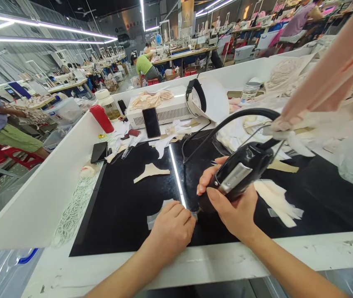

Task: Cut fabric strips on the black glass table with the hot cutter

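Note:
My right hand [235, 207] is wrapped round a black handheld machine [241, 171] with a silver plate and a cable at its upper end. The machine's lower end stands low over the black mat [123, 215]. My left hand [175, 225] lies just left of it, fingers curled down on a translucent whitish piece [154, 219] that shows past the fingers; what the fingertips grip is hidden. A cream cut piece [151, 171] rests on the mat farther back. Right of my right hand lies a stack of cream pieces [279, 200].
Tangled pale green cord [77, 207] runs along the left edge. Behind the mat are a phone [151, 123], a red bottle [101, 118], a white box [164, 109] and a black wallet-like item [99, 152]. Pink fabric [328, 70] hangs at right. A person stands beyond the left wall.

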`<state>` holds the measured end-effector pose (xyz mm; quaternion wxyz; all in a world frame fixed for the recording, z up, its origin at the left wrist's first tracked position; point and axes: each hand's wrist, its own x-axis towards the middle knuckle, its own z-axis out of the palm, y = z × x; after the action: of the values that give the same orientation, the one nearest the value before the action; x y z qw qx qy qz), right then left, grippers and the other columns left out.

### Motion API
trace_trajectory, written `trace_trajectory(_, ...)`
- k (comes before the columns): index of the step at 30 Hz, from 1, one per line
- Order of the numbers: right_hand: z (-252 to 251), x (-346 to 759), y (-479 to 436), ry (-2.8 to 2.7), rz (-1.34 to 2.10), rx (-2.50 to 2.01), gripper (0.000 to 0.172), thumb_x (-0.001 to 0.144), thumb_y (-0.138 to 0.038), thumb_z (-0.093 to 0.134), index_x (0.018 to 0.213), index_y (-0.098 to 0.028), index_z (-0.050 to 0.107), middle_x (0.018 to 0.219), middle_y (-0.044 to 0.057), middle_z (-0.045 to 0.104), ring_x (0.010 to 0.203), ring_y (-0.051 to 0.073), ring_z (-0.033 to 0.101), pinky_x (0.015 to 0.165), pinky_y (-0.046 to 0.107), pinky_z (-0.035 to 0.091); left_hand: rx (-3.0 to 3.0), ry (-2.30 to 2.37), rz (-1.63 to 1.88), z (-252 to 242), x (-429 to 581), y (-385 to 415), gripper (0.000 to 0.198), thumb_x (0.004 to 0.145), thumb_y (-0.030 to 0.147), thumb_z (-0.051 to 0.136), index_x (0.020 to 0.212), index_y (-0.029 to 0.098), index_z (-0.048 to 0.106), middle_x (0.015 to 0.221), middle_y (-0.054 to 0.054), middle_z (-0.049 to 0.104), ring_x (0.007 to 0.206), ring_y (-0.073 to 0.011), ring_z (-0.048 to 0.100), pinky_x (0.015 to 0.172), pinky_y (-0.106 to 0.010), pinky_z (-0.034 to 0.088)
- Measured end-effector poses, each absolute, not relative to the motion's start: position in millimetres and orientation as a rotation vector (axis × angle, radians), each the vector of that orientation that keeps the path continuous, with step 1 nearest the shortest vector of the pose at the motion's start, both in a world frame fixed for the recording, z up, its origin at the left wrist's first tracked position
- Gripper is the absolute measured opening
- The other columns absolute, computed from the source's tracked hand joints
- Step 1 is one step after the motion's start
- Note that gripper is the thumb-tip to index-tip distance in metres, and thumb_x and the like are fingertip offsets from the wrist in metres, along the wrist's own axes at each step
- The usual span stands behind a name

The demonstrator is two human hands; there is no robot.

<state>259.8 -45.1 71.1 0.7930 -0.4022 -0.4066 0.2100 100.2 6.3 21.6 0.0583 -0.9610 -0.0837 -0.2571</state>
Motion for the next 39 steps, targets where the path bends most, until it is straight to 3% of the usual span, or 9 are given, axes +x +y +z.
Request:
trace_trajectory(8,76.3,260.2,-45.3,-0.896,0.464,-0.856,0.04,0.08,-0.011,0.08,0.107,-0.028,0.055,0.082,-0.006,0.071,0.06,0.011,0.066,0.059,0.025,0.061,-2.84,-0.334,-0.77,14.2,104.7,2.7,0.033,0.101,0.004,0.057,0.073,0.02,0.056,0.068,0.002,0.056,0.064,-0.0176,0.054,0.067,-0.034,0.039)
trace_trajectory(15,79.9,259.5,-47.1,-0.859,0.487,-0.898,0.039,0.077,-0.013,0.08,0.103,-0.028,0.055,0.08,-0.007,0.07,0.06,0.011,0.067,0.06,0.026,0.062,-3.021,-0.52,-0.865,18.6,97.1,2.2,0.022,0.109,0.013,0.052,0.094,0.02,0.067,0.083,0.0,0.07,0.074,-0.0187,0.065,0.069,-0.034,0.044)
trace_trajectory(23,79.4,258.2,-46.6,-0.846,0.477,-0.895,0.04,0.077,-0.015,0.08,0.107,-0.028,0.057,0.078,-0.007,0.071,0.058,0.012,0.067,0.061,0.026,0.062,-2.972,-0.497,-0.866,16.1,102.9,1.3,0.025,0.106,0.009,0.052,0.086,0.019,0.064,0.081,-0.001,0.071,0.071,-0.0192,0.065,0.064,-0.036,0.043)
trace_trajectory(39,76.2,258.7,-47.3,-0.845,0.466,-0.933,0.04,0.079,-0.022,0.084,0.107,-0.028,0.056,0.079,-0.006,0.07,0.059,0.012,0.067,0.061,0.027,0.062,-3.017,-0.479,-0.762,9.7,98.1,-0.7,0.018,0.104,0.009,0.058,0.092,0.019,0.066,0.081,0.0,0.069,0.071,-0.019,0.063,0.064,-0.036,0.044)
